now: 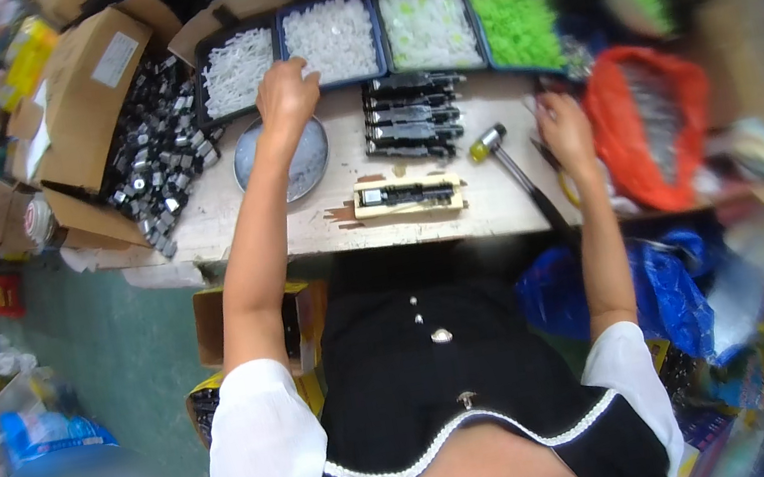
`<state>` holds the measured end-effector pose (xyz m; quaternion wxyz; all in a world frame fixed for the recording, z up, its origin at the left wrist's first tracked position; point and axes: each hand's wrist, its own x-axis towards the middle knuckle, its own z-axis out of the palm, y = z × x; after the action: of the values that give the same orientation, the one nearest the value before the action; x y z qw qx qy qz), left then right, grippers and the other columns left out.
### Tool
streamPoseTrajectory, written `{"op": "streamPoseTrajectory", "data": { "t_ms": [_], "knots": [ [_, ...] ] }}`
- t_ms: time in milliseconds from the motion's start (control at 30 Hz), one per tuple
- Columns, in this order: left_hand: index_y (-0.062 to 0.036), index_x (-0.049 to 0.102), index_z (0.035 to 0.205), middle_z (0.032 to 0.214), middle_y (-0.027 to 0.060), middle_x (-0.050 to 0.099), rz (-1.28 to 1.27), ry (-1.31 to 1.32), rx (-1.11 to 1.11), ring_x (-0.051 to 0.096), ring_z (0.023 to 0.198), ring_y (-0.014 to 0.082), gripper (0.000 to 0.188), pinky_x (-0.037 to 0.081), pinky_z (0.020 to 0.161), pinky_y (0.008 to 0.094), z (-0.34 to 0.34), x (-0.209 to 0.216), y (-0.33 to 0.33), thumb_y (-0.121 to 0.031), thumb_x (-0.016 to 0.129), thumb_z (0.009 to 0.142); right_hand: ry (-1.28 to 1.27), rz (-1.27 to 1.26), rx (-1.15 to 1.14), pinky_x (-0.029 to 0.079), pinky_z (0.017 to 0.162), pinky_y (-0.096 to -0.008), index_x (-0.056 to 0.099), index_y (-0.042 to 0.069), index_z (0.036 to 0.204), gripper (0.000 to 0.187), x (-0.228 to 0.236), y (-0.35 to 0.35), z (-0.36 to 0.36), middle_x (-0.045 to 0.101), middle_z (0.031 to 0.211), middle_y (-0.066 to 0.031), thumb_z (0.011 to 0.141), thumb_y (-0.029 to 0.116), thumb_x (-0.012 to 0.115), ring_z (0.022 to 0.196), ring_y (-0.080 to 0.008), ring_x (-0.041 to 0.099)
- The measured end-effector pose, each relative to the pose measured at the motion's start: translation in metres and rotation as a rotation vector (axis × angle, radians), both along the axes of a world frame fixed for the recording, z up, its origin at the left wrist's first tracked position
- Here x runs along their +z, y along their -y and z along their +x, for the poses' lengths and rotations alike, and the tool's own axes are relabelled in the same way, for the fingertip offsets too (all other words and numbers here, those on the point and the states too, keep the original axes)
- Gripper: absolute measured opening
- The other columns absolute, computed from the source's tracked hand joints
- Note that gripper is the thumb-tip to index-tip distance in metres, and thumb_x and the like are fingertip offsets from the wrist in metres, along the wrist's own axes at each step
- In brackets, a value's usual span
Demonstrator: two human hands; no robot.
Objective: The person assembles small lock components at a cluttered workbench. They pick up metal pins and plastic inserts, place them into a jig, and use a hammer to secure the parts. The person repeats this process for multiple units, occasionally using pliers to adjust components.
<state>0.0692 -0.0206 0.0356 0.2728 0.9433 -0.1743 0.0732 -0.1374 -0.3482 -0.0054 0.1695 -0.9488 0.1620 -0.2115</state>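
My left hand point(288, 94) reaches to the front edge of the tray of white plastic pieces point(331, 40), its fingers drawn together; whatever they hold is hidden. Under that forearm stands a round metal dish point(313, 157) with small bits in it. At the right of the table my right hand point(566, 125) has its fingers curled and closed, with any item in them too small to make out. Beside it lie a hammer point(521, 177) with a yellow-ended head and a tool with yellow handles point(567, 185). A cream holder point(407, 197) with a black part in it lies centrally.
Several black parts point(413, 119) lie stacked mid-table. Further trays hold white sticks point(237, 69), pale green-white pieces point(430, 28) and green pieces point(516, 26). Black and silver blocks point(159, 144) spill from a cardboard box point(96, 89). A red bag point(629, 146) stands at right.
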Motion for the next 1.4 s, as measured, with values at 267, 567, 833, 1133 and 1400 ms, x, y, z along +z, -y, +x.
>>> {"op": "streamPoseTrajectory", "data": {
  "t_ms": [267, 567, 833, 1133, 1400],
  "knots": [
    [0.0002, 0.065, 0.081, 0.086, 0.0231, 0.063, 0.181, -0.005, -0.043, 0.061, 0.084, 0.0402, 0.021, 0.049, 0.073, 0.0445, 0.059, -0.030, 0.018, -0.017, 0.061, 0.070, -0.492, -0.223, -0.169, 0.048, 0.070, -0.0483, 0.062, 0.000, 0.084, 0.017, 0.004, 0.022, 0.006, 0.062, 0.085, -0.0239, 0.075, 0.009, 0.050, 0.081, -0.0388, 0.061],
    [-0.0036, 0.068, 0.082, 0.075, 0.0175, 0.064, -0.268, -0.040, -0.111, 0.063, 0.072, 0.0305, 0.021, 0.049, 0.068, 0.0368, 0.074, -0.041, -0.002, -0.011, 0.062, 0.063, -0.397, -0.196, -0.147, 0.048, 0.072, -0.0491, 0.060, 0.001, 0.088, 0.020, -0.010, 0.031, 0.013, 0.061, 0.086, -0.0245, 0.074, 0.005, 0.048, 0.082, -0.0409, 0.060],
    [-0.0030, 0.069, 0.087, 0.081, 0.0159, 0.065, -0.329, -0.042, -0.154, 0.063, 0.065, 0.0255, 0.026, 0.051, 0.057, 0.0322, 0.072, -0.026, -0.004, 0.002, 0.057, 0.065, -0.213, -0.149, -0.089, 0.045, 0.073, -0.0478, 0.061, 0.003, 0.093, 0.024, -0.012, 0.042, 0.001, 0.060, 0.089, -0.0215, 0.073, 0.003, 0.048, 0.084, -0.0398, 0.057],
    [0.0046, 0.062, 0.097, 0.078, 0.0104, 0.064, -1.117, -0.630, -0.402, 0.062, 0.065, 0.0148, 0.019, 0.051, 0.052, 0.0251, -0.061, -0.002, -0.004, 0.000, 0.062, 0.079, 0.056, 0.712, 0.126, 0.045, 0.059, -0.0262, 0.060, 0.003, 0.091, 0.011, 0.035, -0.029, -0.001, 0.058, 0.076, -0.0037, 0.081, 0.003, 0.055, 0.067, -0.0117, 0.054],
    [0.0035, 0.057, 0.109, 0.082, 0.0077, 0.061, -1.187, -0.828, -0.427, 0.060, 0.070, 0.0123, 0.030, 0.051, 0.057, 0.0237, -0.155, -0.025, -0.007, 0.004, 0.061, 0.079, -0.079, 1.040, 0.587, 0.042, 0.059, -0.0189, 0.058, 0.000, 0.088, 0.007, 0.050, -0.152, 0.002, 0.056, 0.081, 0.0001, 0.082, -0.001, 0.057, 0.067, -0.0056, 0.051]
  ]
}}
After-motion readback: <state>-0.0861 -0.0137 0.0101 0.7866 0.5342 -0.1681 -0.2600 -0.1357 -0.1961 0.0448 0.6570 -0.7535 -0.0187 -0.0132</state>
